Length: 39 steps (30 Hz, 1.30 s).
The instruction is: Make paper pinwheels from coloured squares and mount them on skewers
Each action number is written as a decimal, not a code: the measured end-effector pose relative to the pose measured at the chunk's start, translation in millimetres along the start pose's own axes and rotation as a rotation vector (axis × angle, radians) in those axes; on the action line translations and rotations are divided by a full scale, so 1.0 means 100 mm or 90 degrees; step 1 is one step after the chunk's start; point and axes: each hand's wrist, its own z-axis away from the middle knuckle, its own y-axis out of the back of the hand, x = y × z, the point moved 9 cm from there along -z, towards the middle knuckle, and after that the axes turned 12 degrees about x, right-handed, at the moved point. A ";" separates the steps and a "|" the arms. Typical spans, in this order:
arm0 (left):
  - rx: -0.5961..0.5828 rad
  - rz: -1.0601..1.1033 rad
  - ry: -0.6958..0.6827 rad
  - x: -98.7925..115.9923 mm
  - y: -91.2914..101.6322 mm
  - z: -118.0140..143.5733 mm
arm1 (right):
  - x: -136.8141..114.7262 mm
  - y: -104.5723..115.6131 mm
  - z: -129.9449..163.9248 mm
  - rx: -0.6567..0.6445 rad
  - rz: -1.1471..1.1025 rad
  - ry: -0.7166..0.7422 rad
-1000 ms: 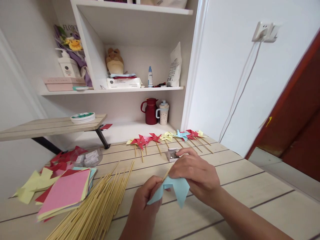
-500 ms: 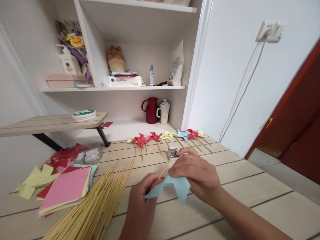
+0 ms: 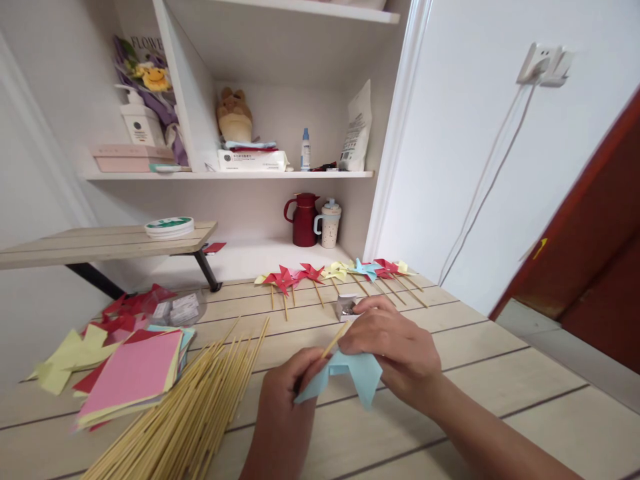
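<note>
A light-blue paper pinwheel (image 3: 367,377) is held between my two hands, above the front of the table. My left hand (image 3: 286,393) is closed around a thin wooden stick (image 3: 334,340) and the left part of the blue paper. The stick's end sticks out above the thumb, leaning right. From the other side, my right hand (image 3: 393,340) pinches the top of the paper, its fingertips close to the stick. Its fingers hide the pinwheel's centre. Just beyond the right fingers stands a small open box (image 3: 346,307) with tiny metal pieces inside.
Finished pinwheels (image 3: 283,280) on sticks lie along the table's back. At left are a bundle of sticks (image 3: 200,393), stacked coloured paper (image 3: 133,370), cut paper shapes (image 3: 75,360) and a raised wooden stand (image 3: 110,237). A red jug (image 3: 305,223) and a cup (image 3: 329,227) stand behind.
Both hands, the blue paper and the stick have shifted very slightly to the right in view. The grip of each hand looks the same.
</note>
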 end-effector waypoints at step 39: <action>-0.027 0.028 -0.024 0.03 -0.04 0.04 | -0.02 -0.02 -0.04 -0.007 -0.042 -0.026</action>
